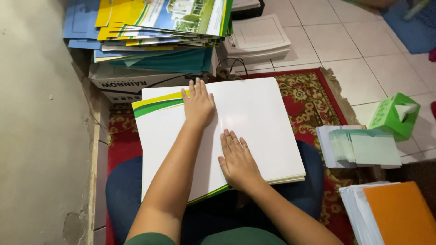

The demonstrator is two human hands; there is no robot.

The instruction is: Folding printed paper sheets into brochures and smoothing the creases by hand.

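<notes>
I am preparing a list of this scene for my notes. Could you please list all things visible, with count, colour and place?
large glossy white card sheets with green and yellow stripes: a stack, on the lap, centre
colourful printed folders: a pile, blue, yellow and green, top left, on a cardboard box
white paper stack: one, on the tiled floor, top centre
patterned red rug: one, under the sheets
green tissue box: one, right
pale green paper slips: a fanned stack, right
orange sheet on white papers: one, bottom right
blue knees: two, under the sheets
hands: left hand flat near the striped edge; right hand flat nearer the body
</notes>
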